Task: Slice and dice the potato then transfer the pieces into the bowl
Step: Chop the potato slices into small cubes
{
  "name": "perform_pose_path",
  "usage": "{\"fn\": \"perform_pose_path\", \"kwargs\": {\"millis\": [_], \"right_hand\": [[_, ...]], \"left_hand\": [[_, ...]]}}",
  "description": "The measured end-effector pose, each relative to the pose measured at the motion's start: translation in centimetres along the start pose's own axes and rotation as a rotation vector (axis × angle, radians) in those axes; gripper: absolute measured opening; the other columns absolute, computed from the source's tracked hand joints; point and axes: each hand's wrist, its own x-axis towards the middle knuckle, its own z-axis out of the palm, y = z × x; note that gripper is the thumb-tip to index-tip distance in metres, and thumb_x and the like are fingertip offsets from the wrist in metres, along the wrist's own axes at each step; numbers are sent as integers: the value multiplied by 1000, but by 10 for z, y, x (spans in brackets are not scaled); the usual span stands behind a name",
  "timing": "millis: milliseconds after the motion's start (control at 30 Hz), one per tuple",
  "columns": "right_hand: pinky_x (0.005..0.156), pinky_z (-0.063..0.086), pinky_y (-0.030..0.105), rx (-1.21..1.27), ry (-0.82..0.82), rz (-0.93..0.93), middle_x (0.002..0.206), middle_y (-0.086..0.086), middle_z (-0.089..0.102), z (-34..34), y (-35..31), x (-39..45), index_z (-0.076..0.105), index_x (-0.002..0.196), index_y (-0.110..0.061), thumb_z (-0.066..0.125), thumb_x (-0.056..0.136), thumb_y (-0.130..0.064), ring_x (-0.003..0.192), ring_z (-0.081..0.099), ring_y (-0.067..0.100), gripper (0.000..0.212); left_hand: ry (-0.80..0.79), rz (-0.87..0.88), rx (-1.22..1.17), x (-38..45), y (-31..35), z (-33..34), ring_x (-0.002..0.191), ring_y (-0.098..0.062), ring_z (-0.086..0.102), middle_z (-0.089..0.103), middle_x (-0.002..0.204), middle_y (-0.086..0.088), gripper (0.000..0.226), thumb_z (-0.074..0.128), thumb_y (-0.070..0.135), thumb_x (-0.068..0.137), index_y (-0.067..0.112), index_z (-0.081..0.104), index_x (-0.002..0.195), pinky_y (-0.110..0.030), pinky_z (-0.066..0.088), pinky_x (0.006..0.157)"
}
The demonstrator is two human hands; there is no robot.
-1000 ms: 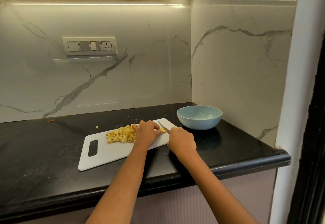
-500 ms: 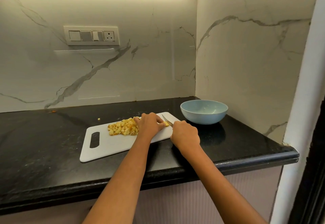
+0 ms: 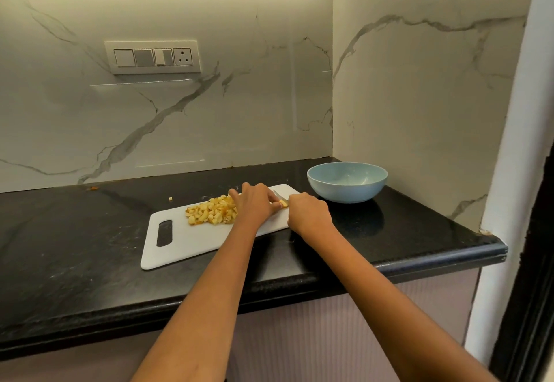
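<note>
A cutting board (image 3: pixel 192 240) is lying on the counter (image 3: pixel 75 246), with a pile of potato pieces (image 3: pixel 211 214) sitting on its middle and one stray piece (image 3: pixel 170 199) lying on the counter just behind it. The left hand (image 3: pixel 254 204) is resting on the board to the right of the pile, the knife (image 3: pixel 279 195) is lying between it and the right hand (image 3: pixel 308 215), and the last potato bit (image 3: pixel 283 203) is sitting at the blade. The bowl (image 3: pixel 347 182) is standing on the counter just right of the board, in the corner where the walls meet, and a switch panel (image 3: pixel 152 57) is sitting on the wall behind.
</note>
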Motion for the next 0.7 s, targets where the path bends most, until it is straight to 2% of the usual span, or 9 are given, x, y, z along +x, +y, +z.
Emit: {"fn": "perform_pose_path", "kwargs": {"millis": [233,500,600,700], "right_hand": [[70,41,29,-149,96,-45,115,10,59,10,6,-19,54,120,-8,39,98,-7,100,61,24,26],[68,42,28,42,77,112,112,10,59,8,11,-15,53,120,-8,42,97,-11,96,62,23,26],[67,43,27,61,81,113,109,10,60,8,10,-16,54,118,-8,42,97,-12,93,62,22,25],[67,41,28,45,89,76,110,10,60,9,11,-16,53,119,-8,40,98,-13,93,62,22,25]], "left_hand": [[29,1,-48,-2,-3,4,121,-21,38,59,121,3,24,55,40,90,31,69,108,-45,22,102],[27,12,-61,-2,-3,5,123,-20,38,58,125,4,25,52,36,93,30,65,114,-46,21,105],[75,-1,-90,-1,-5,5,121,-19,40,60,124,7,23,52,32,94,30,65,113,-43,22,101],[64,-17,-92,-1,-5,5,120,-19,42,62,119,7,20,55,33,92,29,67,107,-44,23,103]]}}
